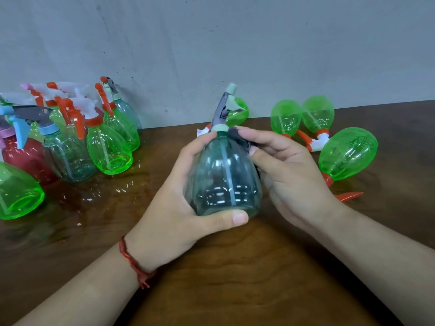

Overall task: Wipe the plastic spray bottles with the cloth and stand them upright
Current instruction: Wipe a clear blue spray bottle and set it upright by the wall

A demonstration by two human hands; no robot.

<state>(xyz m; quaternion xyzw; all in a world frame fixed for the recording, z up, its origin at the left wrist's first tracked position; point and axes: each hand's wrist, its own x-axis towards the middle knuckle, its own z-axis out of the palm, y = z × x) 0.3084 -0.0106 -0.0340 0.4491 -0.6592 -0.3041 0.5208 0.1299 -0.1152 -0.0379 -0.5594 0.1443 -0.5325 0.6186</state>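
Over table, hands clasp cloth and dip-tube bottle.

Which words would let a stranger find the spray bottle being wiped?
On the brown wooden table, look between the upright bottles at left and the green ones lying at right. There the left hand and right hand hold one pale teal spray bottle. Only it is held, a dark cloth at its neck.

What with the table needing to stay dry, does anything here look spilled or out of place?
Yes. What looks like a wet, glistening patch spreads on the table in front of the standing bottles at left. On the right, several green bottles lie on their sides, not yet stood up.
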